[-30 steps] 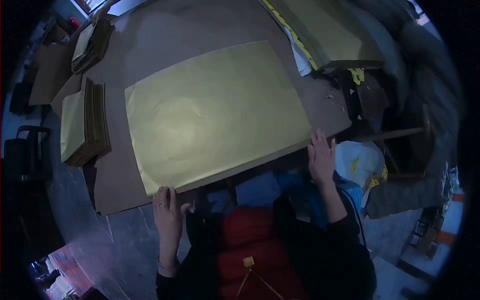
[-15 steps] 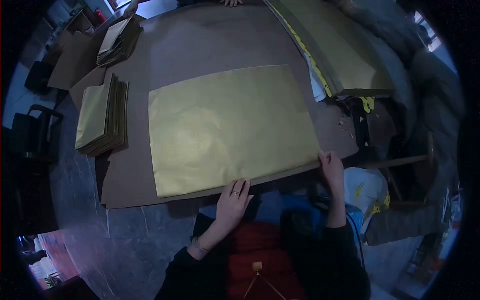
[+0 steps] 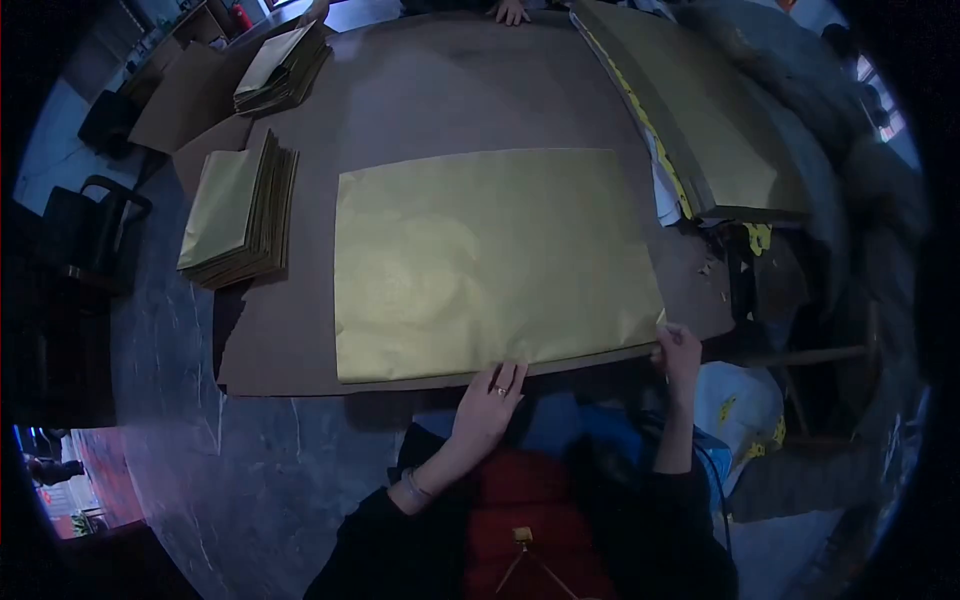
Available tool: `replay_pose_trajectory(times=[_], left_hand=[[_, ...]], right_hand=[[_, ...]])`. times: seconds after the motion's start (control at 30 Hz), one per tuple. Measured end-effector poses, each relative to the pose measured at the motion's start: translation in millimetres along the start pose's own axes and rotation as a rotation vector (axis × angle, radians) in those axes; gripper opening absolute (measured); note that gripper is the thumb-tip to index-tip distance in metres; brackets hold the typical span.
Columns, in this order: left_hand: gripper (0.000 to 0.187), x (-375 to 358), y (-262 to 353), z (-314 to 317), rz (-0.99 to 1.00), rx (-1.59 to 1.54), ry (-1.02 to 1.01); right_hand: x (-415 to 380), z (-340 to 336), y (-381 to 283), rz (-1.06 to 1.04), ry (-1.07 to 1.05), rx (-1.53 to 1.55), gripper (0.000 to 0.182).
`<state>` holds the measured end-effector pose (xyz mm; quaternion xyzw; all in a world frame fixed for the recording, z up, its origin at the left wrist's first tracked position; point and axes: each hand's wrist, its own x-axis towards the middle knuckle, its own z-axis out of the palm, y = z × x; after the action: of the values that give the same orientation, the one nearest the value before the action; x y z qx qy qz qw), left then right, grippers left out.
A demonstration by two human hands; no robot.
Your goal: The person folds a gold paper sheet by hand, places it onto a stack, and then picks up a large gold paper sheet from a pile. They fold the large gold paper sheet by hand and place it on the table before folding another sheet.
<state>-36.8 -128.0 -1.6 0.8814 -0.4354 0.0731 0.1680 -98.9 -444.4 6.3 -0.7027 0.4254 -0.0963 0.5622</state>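
Observation:
A large gold-coloured paper sheet (image 3: 490,265) lies slightly creased on the brown board covering the table. My left hand (image 3: 485,408), with a ring and a bracelet, rests its fingers flat over the sheet's near edge, left of my right hand. At the near right corner, my right hand (image 3: 680,360) is closed in a pinch. That corner of the paper turns up slightly at the fingertips. The fingers' undersides are partly hidden.
Two stacks of folded gold paper, a nearer stack (image 3: 240,215) and a farther stack (image 3: 285,68), stand on the left. A long gold-topped pile (image 3: 700,110) lies at the right. Another person's hand (image 3: 512,12) rests on the far edge. A white bag (image 3: 740,400) is below right.
The view has shifted, so the table appears farther right. The sheet's near right corner now turns up at my right hand. My left hand stays on the near edge.

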Motion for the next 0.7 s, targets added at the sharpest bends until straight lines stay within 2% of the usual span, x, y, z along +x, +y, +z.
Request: replay_pose_trajectory(times=[0.1,0.23,0.33,0.4,0.43,0.5,0.53,0.57,0.6,0.7], left_hand=[[0.053,1,0,0,-0.009,-0.005,0.007],[0.051,1,0,-1,0.006,0.050,0.004],[0.051,-1,0,1,0.012,0.075,-0.001],[0.051,0,0,0,0.012,0.059,0.009],[0.051,0,-1,0,0.008,0.044,0.016],[0.054,0,-1,3,-0.011,-0.005,0.040],[0.057,-1,-2,5,-0.022,-0.058,0.063],[0.056,-2,-1,7,-0.033,-0.013,-0.021],[0.056,-3,-1,7,-0.067,-0.001,-0.020],[0.060,-4,1,12,-0.047,-0.079,-0.032]], right_hand=[[7,-1,5,0.016,-0.001,0.094,0.027],[2,0,1,0.058,0.010,0.065,0.026],[2,-1,4,0.064,0.000,0.243,0.026],[-6,-1,-1,0.086,-0.157,0.575,0.030],[-5,0,5,0.084,-0.165,0.573,0.030],[0,6,25,0.162,-0.321,0.922,0.033],[2,10,34,0.170,-0.346,0.913,0.033],[3,15,41,0.191,-0.269,0.968,0.034],[3,25,40,0.214,-0.194,1.018,0.035],[-12,46,21,0.180,-0.173,1.066,0.033]])
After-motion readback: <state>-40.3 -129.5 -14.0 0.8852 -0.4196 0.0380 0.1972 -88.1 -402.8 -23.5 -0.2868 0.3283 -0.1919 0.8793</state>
